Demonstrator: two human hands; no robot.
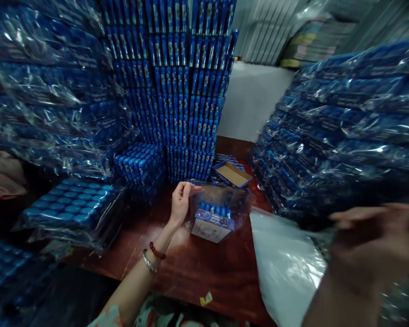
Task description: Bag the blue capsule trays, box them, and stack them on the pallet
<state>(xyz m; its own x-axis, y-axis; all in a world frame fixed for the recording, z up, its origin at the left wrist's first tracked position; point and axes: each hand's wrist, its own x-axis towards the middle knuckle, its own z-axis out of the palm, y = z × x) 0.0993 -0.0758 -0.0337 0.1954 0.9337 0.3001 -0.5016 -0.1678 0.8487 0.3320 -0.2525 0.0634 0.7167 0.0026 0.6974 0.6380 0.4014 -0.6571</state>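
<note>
Red-brown table [187, 277], left hand [181, 202] extended, pinching clear bag [221, 193], right hand [378, 240] blurred, grip unclear

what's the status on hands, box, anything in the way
Left hand pinches clear bag; right hand off to the side, blurred, grip unclear. Box of blue tubes seemingly inside bag. White plastic beside it, not blocking.
</note>
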